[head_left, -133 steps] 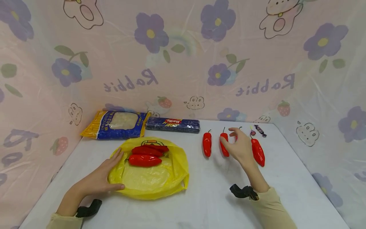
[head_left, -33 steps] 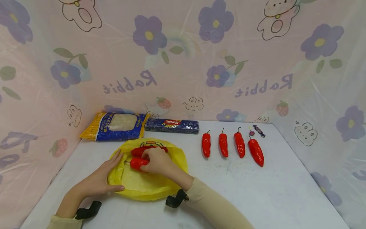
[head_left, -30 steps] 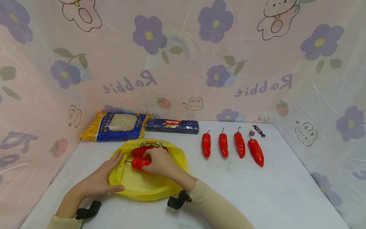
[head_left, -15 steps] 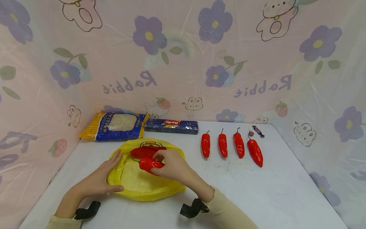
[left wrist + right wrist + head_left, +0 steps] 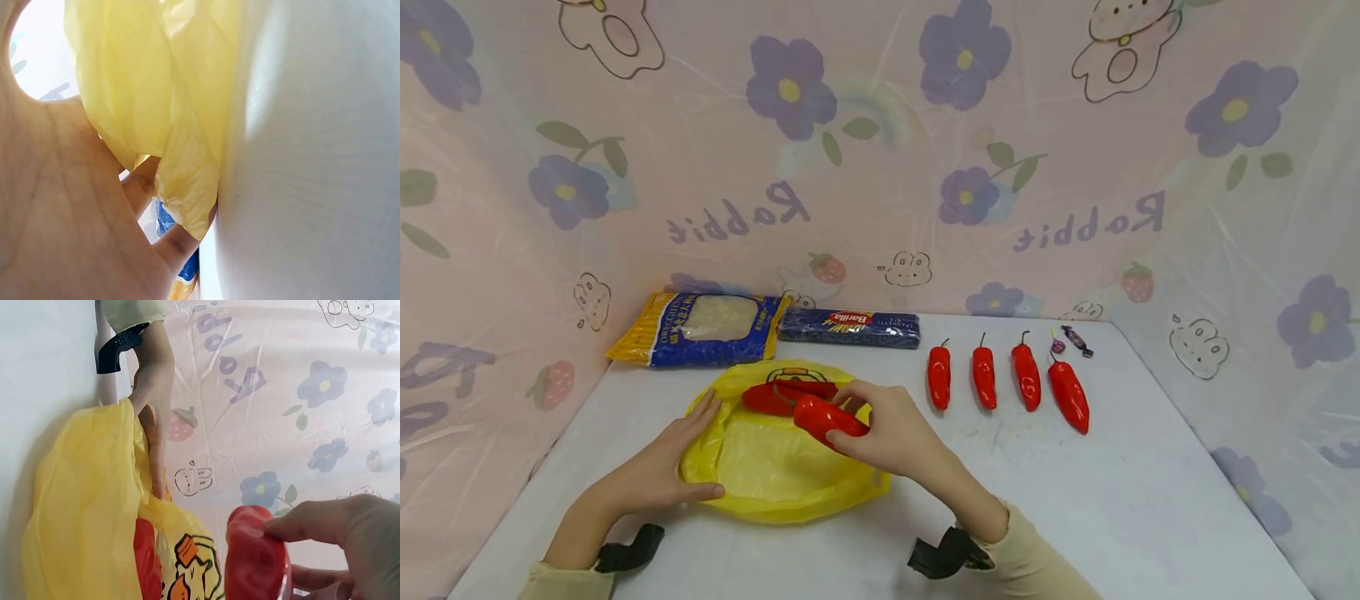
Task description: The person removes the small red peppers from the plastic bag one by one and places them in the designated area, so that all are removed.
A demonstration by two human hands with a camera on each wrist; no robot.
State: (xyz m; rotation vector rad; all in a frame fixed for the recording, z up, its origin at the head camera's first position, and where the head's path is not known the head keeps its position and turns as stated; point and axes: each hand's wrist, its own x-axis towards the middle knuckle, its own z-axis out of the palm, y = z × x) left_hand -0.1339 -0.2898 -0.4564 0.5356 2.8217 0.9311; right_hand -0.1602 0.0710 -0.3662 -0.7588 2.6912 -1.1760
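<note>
One red pepper [image 5: 829, 419] is pinched between the thumb and curled fingers [image 5: 859, 392] of the right hand [image 5: 891, 427], lifted just above the right half of the yellow bag [image 5: 775, 475]. More red peppers [image 5: 778, 394] lie inside that bag, just behind the lifted one. The left hand [image 5: 655, 475] rests flat on the bag's left edge, fingers straight and slightly spread, thumb along the near rim. Right of the bag, four peppers [image 5: 1003, 379] lie in a row, stems pointing away, and two wrapped sweets [image 5: 1071, 340] sit just behind the row's far-right end. Behind the bag lie a blue-and-yellow pasta packet [image 5: 700, 327] and, beside it, a dark blue spaghetti pack [image 5: 848, 327]. Everything sits on a white bench [image 5: 1112, 500], closed in on three sides by pink sheeting [image 5: 880, 167] printed with purple flowers, rabbits and strawberries. How many peppers lie inside the bag is hard to tell, since they overlap. From the left wrist, only palm, crumpled yellow plastic and white surface show.
</note>
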